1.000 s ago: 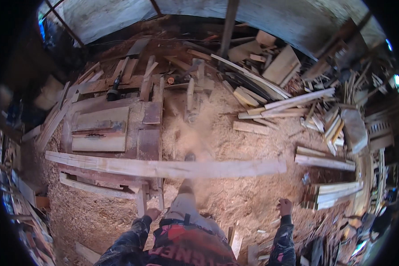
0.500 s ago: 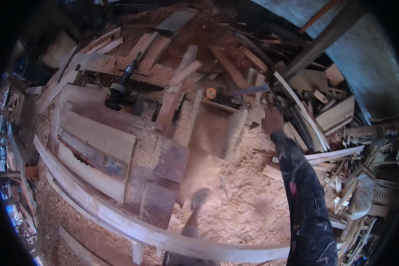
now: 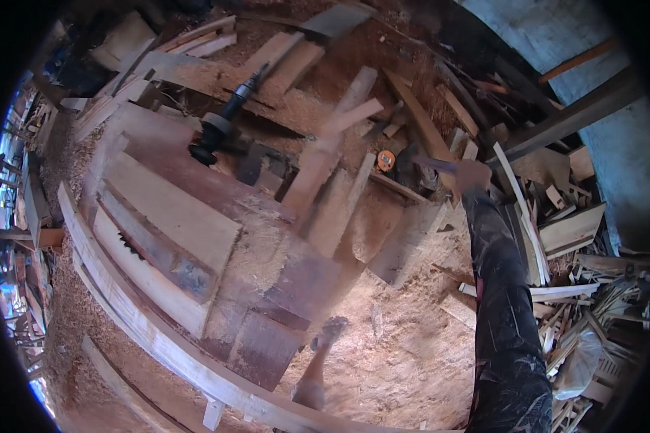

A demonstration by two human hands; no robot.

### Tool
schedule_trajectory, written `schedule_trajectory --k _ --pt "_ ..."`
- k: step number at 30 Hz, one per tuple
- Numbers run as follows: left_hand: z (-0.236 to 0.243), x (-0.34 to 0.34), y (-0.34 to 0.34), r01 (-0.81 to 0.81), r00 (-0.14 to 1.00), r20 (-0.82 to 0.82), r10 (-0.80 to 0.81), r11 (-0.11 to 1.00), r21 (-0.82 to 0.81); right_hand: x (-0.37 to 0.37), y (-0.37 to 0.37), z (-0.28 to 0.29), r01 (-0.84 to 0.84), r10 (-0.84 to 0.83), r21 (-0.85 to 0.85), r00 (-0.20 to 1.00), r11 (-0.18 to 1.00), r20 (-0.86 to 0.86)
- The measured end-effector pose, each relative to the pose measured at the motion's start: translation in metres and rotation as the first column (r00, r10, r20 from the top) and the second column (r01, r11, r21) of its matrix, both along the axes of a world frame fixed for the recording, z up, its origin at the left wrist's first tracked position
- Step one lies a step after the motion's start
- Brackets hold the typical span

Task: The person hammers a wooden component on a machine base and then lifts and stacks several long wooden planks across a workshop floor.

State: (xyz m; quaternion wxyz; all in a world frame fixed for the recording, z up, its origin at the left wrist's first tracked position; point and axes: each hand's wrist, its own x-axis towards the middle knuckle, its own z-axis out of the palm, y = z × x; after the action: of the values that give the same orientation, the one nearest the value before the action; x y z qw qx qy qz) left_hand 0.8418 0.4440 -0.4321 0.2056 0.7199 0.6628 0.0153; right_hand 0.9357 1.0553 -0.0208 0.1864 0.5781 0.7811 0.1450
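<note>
Along the left, on the near side, I have a long pale beam (image 3: pixel 148 332) bowing across my view toward the bottom. Just inside it lies a pale board (image 3: pixel 177 196), with a dark toothed edge (image 3: pixel 128 244) showing beside it. Farther off, a black-and-grey power tool (image 3: pixel 220 124) lies slantwise. Its near end points toward the reddish-brown worktop (image 3: pixel 271 346), dusted with sawdust. Right of that, a dusty foot (image 3: pixel 330 332) stands at the near edge of the shavings (image 3: pixel 404 353), and a round orange thing (image 3: pixel 386 160) sits farther away among timber offcuts. Next comes a grey-purple bar (image 3: pixel 435 164), right of centre on the far side. My right hand (image 3: pixel 473 175) is at its right end; blur means I cannot tell whether the fingers are clenched around it. The left hand is outside my view, fingers unreadable. Behind the dark sleeve (image 3: pixel 509 310), scrap planks (image 3: pixel 572 229) pile up, with a cloudy plastic bag (image 3: pixel 579 364) nearer me.
</note>
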Motion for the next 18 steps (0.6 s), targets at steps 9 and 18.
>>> schedule_trajectory --k 9,18 --pt "0.236 -0.106 -0.358 -0.065 0.9 0.253 0.356 0.682 -0.729 0.146 -0.291 0.101 0.109 -0.365 -0.35 0.344 0.931 -0.865" --pt "0.359 -0.121 -0.749 -0.186 0.946 0.067 0.317 0.701 -0.688 0.086 -0.708 0.236 -0.217 -0.777 -0.841 -0.543 0.495 -0.317"
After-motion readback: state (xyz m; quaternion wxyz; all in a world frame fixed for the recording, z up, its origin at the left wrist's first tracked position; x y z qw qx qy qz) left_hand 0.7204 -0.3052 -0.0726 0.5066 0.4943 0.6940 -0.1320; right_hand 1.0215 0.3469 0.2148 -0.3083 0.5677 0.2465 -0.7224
